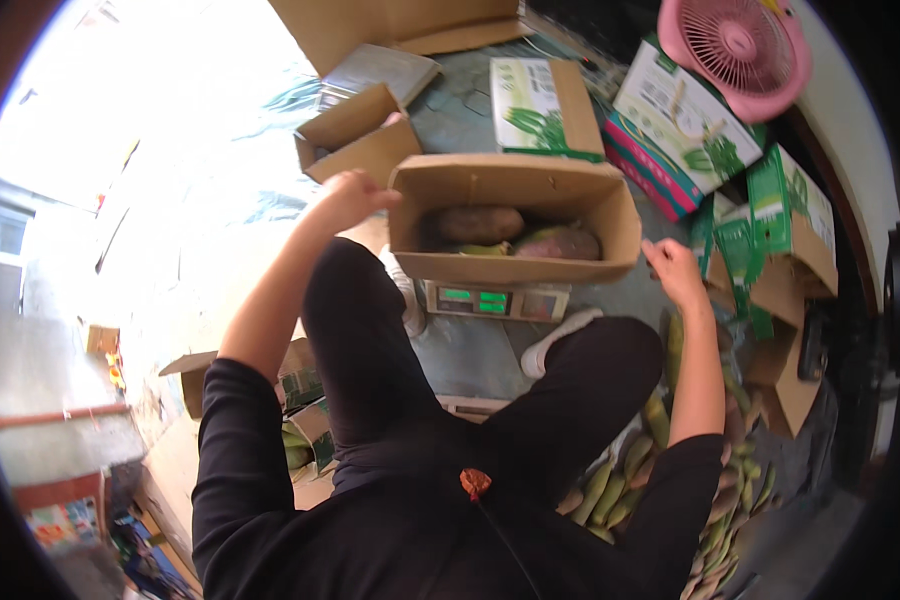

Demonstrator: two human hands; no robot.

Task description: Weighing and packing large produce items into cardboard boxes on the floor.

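An open cardboard box (515,268) sits in front of me on a weighing scale (495,302) with lit green displays. Inside lie a brown, thick oblong piece of produce (480,224), a rounder reddish-brown piece (560,243) and something green between them. My left hand (350,203) is beside the box's left end, fingers loosely bent and pointing at its edge; whether they touch it is hard to tell. At the opposite end, my right hand (675,270) hovers just off the cardboard, its fingers slightly curled and apart, holding nothing I can see.
A smaller open carton (360,135) stands beyond my left hand. White-and-green printed boxes (540,105) and a pink fan (735,45) are at the far right. Green and brownish curved pieces (610,490) heap beside my right leg. Another carton (305,390) lies by my left leg.
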